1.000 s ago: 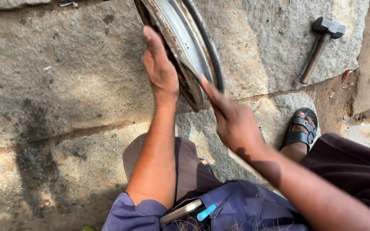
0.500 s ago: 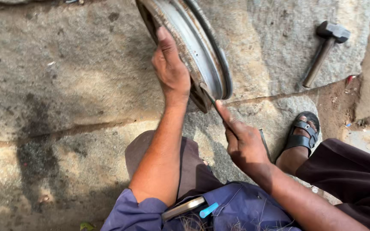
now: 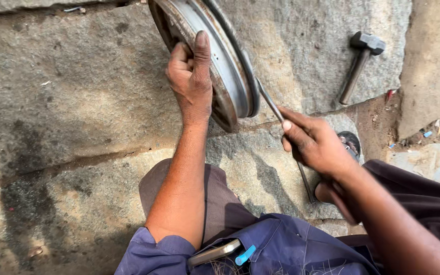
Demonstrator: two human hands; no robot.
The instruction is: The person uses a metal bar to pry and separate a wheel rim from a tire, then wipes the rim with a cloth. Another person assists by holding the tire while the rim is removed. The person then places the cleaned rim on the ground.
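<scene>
While the left hand point(image 3: 192, 76) curls over the rusty round steel wheel rim point(image 3: 215, 61) standing on rough grey stone slabs point(image 3: 77, 102), the right hand point(image 3: 314, 142) clasps a thin metal rod point(image 3: 271, 104) against its dark edge, a hammer point(image 3: 360, 63) lying well apart.

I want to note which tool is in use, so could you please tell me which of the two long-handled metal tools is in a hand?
The thin metal rod, gripped by the right hand against the wheel rim; the hammer lies untouched on the stone.
</scene>
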